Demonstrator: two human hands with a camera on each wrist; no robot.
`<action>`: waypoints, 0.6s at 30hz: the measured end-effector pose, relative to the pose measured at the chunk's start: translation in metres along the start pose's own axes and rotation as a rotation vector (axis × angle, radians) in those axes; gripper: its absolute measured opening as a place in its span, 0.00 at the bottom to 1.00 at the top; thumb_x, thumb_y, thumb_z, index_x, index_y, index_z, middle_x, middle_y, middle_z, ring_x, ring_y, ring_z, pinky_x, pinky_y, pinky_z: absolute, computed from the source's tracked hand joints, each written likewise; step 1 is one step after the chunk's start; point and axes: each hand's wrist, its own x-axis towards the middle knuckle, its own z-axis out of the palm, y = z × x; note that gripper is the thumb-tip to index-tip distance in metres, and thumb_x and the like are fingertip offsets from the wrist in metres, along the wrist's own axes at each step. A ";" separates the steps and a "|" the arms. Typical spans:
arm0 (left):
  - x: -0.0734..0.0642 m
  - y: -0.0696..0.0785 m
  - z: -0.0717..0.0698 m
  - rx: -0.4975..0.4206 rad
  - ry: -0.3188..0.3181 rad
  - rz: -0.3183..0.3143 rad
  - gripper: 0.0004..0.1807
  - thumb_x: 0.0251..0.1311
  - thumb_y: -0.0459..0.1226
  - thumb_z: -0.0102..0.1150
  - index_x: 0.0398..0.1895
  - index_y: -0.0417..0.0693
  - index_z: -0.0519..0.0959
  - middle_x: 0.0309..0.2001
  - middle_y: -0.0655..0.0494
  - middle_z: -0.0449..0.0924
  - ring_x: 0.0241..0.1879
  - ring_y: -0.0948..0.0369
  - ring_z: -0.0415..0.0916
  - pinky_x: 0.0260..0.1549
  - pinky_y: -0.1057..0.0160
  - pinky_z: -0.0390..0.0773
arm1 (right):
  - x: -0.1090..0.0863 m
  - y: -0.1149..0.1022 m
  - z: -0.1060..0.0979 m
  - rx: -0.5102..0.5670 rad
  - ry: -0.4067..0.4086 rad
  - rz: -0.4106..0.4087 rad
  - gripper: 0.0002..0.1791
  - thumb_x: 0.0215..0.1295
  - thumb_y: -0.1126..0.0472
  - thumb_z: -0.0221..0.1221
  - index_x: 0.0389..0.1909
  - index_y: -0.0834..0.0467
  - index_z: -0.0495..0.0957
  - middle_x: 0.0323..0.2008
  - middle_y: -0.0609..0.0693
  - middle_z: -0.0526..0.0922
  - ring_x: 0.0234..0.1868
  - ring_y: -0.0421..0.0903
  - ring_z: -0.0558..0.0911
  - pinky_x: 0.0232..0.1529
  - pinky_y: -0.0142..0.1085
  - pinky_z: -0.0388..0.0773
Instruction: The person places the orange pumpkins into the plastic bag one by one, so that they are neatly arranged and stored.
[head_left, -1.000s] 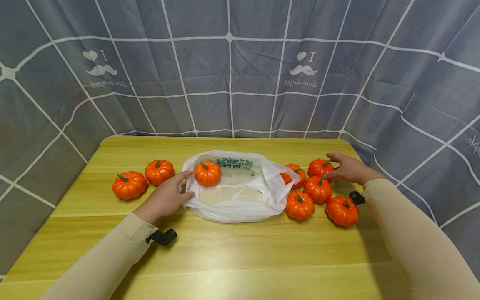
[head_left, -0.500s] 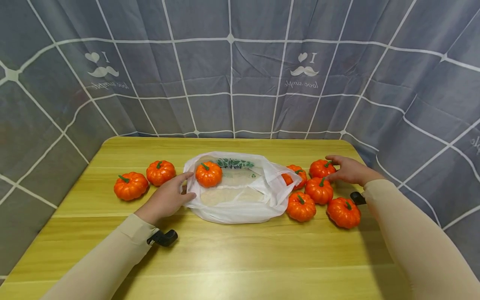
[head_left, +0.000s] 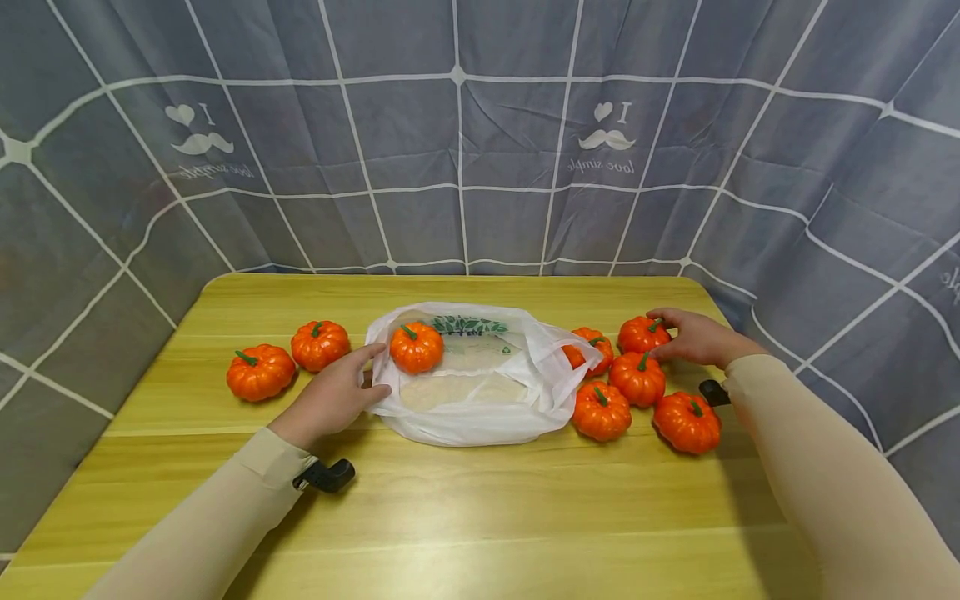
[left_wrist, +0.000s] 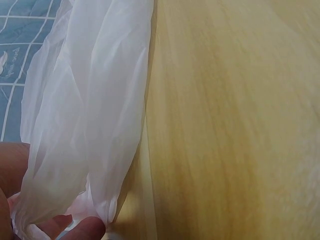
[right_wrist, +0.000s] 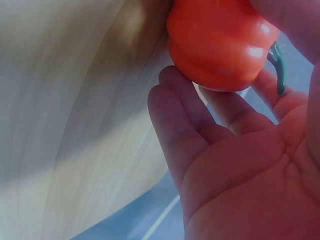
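A white plastic bag (head_left: 465,425) with a green leaf print lies spread with its mouth towards me in the head view. One orange pumpkin (head_left: 416,347) is inside it at the left. My left hand (head_left: 333,396) pinches the bag's left edge; in the left wrist view the thin plastic (left_wrist: 95,110) bunches between thumb and fingers. At the far right, my right hand (head_left: 699,337) has its thumb and fingers about a small orange pumpkin (right_wrist: 220,45) with a green stem. That same pumpkin (head_left: 639,335) sits behind the others in the head view.
Beside the right hand stand more pumpkins (head_left: 637,381), one partly behind the bag's right edge. Two pumpkins (head_left: 261,372) rest left of the bag. Everything is on a wooden table (head_left: 487,517), with a grey checked curtain (head_left: 420,167) behind.
The right hand's fingers have come slightly closer around the far right pumpkin. The left hand and the bag stay where they were.
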 end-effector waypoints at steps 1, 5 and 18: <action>0.000 0.000 0.000 0.000 0.000 0.000 0.41 0.73 0.45 0.64 0.83 0.43 0.59 0.75 0.33 0.68 0.69 0.39 0.74 0.68 0.39 0.75 | 0.000 0.000 0.000 0.001 0.001 0.000 0.47 0.66 0.53 0.71 0.77 0.71 0.58 0.66 0.77 0.72 0.64 0.72 0.74 0.69 0.66 0.70; 0.000 0.000 0.000 -0.005 -0.002 0.000 0.41 0.73 0.45 0.64 0.83 0.43 0.58 0.76 0.34 0.67 0.70 0.39 0.74 0.68 0.39 0.74 | 0.000 0.000 0.000 0.000 0.002 0.004 0.47 0.66 0.53 0.71 0.76 0.70 0.59 0.66 0.78 0.71 0.64 0.72 0.74 0.69 0.66 0.70; 0.000 -0.001 0.000 -0.002 0.000 0.005 0.42 0.72 0.45 0.64 0.83 0.43 0.59 0.77 0.35 0.65 0.70 0.39 0.74 0.68 0.39 0.75 | 0.000 0.001 -0.004 -0.001 0.076 0.026 0.49 0.63 0.48 0.73 0.76 0.67 0.60 0.66 0.75 0.72 0.63 0.71 0.75 0.67 0.66 0.71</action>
